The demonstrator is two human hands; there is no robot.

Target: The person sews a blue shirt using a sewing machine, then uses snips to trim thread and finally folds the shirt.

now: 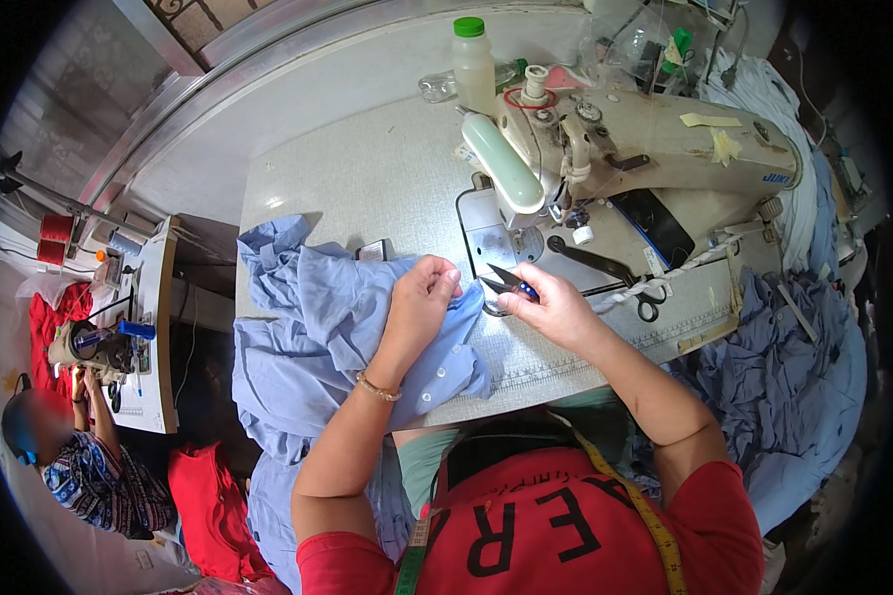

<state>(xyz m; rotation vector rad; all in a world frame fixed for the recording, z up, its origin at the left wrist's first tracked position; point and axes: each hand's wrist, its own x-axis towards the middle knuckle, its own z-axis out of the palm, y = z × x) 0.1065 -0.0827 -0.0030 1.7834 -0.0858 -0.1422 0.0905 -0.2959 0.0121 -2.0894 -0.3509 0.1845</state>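
A light blue button shirt (313, 297) lies bunched on the sewing table's left part and hangs over its front edge. My left hand (425, 297) is closed in a pinch at the edge of this shirt, its fingertips raised. In my right hand (558, 312) are small thread snips (504, 280) with dark blades and a blue handle. Their blades are apart and point left, beside the shirt's corner and close to my left fingertips. Whether a thread runs between them is too fine to tell. White buttons (441, 372) show along the shirt's front.
Beyond my hands stands a sewing machine (655, 124), its needle area just past the snips. Black-handled scissors (648, 305) lie right. A green-capped bottle (473, 64) stands behind. Dark blue garments (764, 367) are heaped at right. Another person (99, 466) sews at far left.
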